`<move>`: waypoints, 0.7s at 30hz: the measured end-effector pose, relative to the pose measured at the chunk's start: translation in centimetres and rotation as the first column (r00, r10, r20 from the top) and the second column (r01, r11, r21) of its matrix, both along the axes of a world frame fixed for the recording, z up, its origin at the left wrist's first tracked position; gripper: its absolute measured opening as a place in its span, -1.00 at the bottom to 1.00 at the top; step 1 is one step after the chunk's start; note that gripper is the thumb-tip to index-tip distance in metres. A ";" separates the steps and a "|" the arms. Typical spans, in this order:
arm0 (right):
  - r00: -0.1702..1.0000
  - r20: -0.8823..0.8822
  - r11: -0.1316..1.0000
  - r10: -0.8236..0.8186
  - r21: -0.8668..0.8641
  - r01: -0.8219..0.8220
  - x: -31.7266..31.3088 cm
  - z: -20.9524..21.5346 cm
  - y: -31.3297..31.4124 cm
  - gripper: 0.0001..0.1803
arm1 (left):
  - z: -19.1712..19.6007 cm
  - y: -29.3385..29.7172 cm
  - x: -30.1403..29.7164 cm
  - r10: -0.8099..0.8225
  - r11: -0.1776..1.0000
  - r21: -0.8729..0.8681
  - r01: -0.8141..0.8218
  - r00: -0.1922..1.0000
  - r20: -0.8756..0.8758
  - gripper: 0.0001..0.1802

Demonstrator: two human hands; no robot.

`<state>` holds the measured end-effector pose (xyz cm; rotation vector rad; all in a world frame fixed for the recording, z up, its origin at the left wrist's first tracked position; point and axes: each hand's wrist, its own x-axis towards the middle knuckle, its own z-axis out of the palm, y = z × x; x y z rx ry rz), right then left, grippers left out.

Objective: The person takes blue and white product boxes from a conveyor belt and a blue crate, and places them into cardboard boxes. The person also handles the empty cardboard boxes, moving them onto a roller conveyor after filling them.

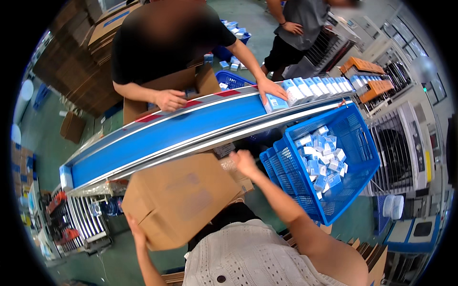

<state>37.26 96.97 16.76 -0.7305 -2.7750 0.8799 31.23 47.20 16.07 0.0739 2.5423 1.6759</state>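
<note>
A brown cardboard box (183, 195) is tilted in front of my body, just on the near side of the conveyor. My left hand (137, 231) presses along its lower left side, with the fingers partly hidden against the cardboard. At the box's upper right corner, my right hand (244, 163) appears apart from the cardboard. Motion smears its fingers, so their closure is unclear. Beneath that hand, part of another carton (243, 181) shows.
A blue conveyor belt (191, 126) crosses ahead, with a row of small white-blue boxes (317, 88) at right. Across it, a co-worker's hand (273, 90) touches one. Stacked blue crates (350, 200) stand at my right, the top one holding loose boxes (324, 159). Flattened cardboard lies behind me.
</note>
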 end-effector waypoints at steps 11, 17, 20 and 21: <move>0.980 -0.115 0.092 0.163 -0.987 -0.131 8.1 14.3 -2.1 -0.44 | 6.2 3.3 2.1 -0.302 0.721 0.676 -0.152 0.809 0.504 -0.25; 0.862 -0.031 0.655 0.506 -0.637 -0.407 4.6 16.8 -10.4 -0.61 | -3.4 14.3 -1.9 -0.323 0.935 0.336 0.116 0.673 0.666 -0.16; 0.875 -0.057 0.753 0.482 -0.484 -0.446 2.5 6.3 -16.4 -0.64 | 4.1 20.2 -0.7 -0.529 0.811 0.568 0.142 0.595 0.605 -0.23; 0.780 -0.067 0.654 0.622 -0.504 -0.565 1.7 4.7 -17.2 -0.69 | 4.3 20.5 -0.1 -0.441 0.873 0.449 0.192 0.704 0.557 -0.33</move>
